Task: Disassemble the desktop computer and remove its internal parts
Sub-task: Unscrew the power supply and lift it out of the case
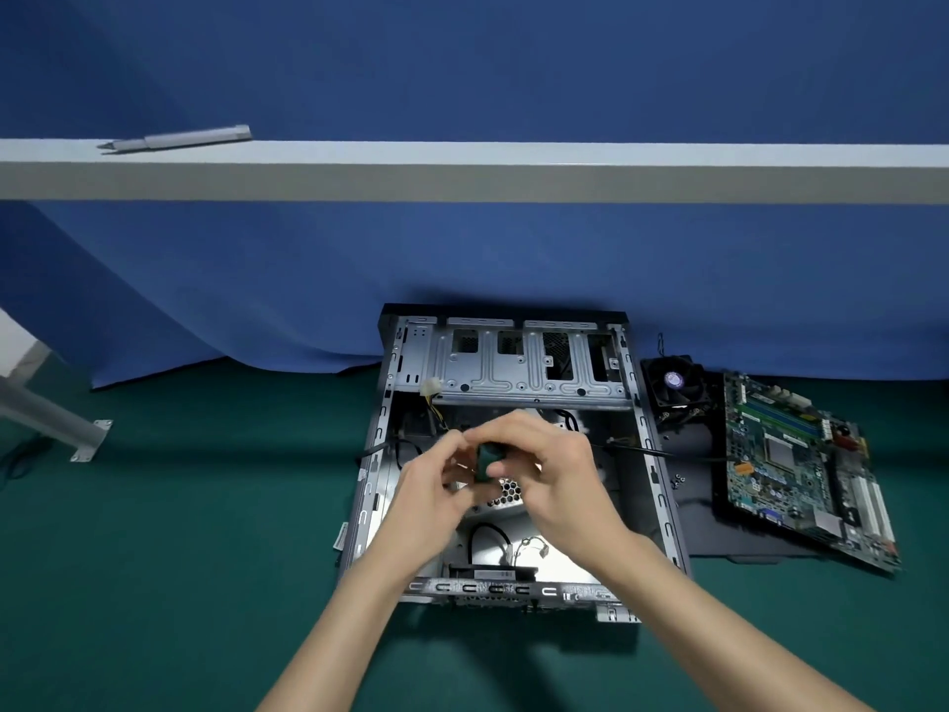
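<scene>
Above the middle of the open computer case (513, 385), the left hand (426, 488) and right hand (562, 475) are brought together and a small dark green item (485, 462) is pinched between their fingers; what it is cannot be told. It is best kept low over the case floor and worked with short, steady finger movements. At the case's right edge, the motherboard (791, 454) and cooler fan (675, 380) are laid on a dark panel (693, 526).

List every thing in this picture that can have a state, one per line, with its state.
computer case: open, lying flat, board out
motherboard: removed, lying on black panel
cooler fan: removed, beside the case
small green object: held over case
left hand: pinches it
right hand: grips it
</scene>
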`<state>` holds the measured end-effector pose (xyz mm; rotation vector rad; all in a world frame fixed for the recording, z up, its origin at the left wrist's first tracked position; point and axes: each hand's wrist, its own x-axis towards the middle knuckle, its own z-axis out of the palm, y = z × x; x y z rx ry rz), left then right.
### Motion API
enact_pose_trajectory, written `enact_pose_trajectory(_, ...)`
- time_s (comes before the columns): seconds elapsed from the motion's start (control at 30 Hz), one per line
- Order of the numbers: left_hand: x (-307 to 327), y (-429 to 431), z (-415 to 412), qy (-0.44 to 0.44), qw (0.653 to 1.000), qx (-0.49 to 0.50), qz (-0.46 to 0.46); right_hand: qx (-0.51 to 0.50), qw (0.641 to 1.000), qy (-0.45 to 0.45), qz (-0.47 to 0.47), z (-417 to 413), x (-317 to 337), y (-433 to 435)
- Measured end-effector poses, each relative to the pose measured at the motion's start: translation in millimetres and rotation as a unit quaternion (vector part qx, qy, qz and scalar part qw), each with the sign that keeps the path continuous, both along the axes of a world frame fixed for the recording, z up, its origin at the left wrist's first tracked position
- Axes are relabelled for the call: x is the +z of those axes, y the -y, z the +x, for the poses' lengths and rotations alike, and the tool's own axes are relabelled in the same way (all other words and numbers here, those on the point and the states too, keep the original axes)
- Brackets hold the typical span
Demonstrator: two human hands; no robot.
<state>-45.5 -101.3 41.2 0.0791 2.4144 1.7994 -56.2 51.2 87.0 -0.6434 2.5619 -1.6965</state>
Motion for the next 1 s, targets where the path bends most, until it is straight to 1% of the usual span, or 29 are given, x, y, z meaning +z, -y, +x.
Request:
enact_pose_trajectory(0.07, 3.9, 4.9, -2.8, 0.014, 0.999, -0.033, 0.013, 0.012, 1.0, -0.001, 0.004, 2.4, 0.1, -0.8)
enact_pose_trajectory(0.1, 3.4, 7.4, -2.8, 0.018, 0.999, -0.034, 0.011, 0.019, 1.0, 0.001, 0.016, 4.0, -0.2, -0.5)
enact_pose_trajectory(0.17, 1.6, 8.4, -2.1, 0.03, 1.0, -0.004, 0.006, 0.008, 0.999, -0.003, 0.037, 7.3, -1.5, 1.3)
enact_pose_trajectory(0.27, 4.3, 2.5, -1.5, 0.054, 0.998, 0.037, 0.022, -0.032, 0.999, -0.005, 0.014, 6.9, -3.3, 3.9)
enact_pose_trajectory(0.33, 8.9, 2.0, -3.6, 0.068, 0.996, 0.016, 0.054, -0.041, 0.999, -0.011, -0.006, 5.4, -4.0, 3.0)
enact_pose_trajectory(0.43, 12.1, 4.5, -5.9, 0.063, 0.997, -0.021, 0.045, -0.025, 1.0, -0.001, -0.006, 5.1, -3.2, 0.6)
enact_pose_trajectory(0.53, 9.7, 0.7, -5.8, 0.057, 0.998, 0.018, 0.026, -0.043, 0.999, 0.014, 0.013, 6.5, -4.0, 1.5)
enact_pose_trajectory(0.63, 7.3, -8.8, -3.3, 0.046, 0.996, 0.075, 0.015, -0.077, 0.996, -0.031, 0.022, 5.8, -4.9, 4.3)
enact_pose_trajectory(0.7, 6.0, -13.2, -2.2, 0.04, 0.994, 0.099, 0.01, -0.078, 0.996, -0.04, 0.008, 5.2, -4.1, 4.6)
enact_pose_trajectory(0.73, 7.1, -13.7, -2.0, 0.034, 0.995, 0.094, 0.007, -0.069, 0.997, -0.035, -0.002, 5.3, -3.4, 3.5)
enact_pose_trajectory(0.8, 10.4, -9.2, -3.9, 0.016, 0.999, 0.04, 0.008, -0.046, 0.999, -0.027, 0.002, 6.8, -1.2, 2.8)
enact_pose_trajectory(0.87, 11.3, -0.8, -5.9, 0.035, 0.999, -0.011, 0.028, -0.024, 0.999, -0.011, 0.021, 8.8, -0.7, 4.0)
enact_pose_trajectory(0.93, 11.0, 2.8, -4.5, 0.045, 0.999, -0.01, 0.023, -0.032, 0.999, -0.007, 0.028, 10.9, -1.3, 7.2)
enact_pose_trajectory(1.0, 10.2, -1.3, -2.1, 0.031, 0.999, 0.023, -0.003, -0.053, 0.998, -0.03, 0.02, 12.1, -2.3, 11.0)
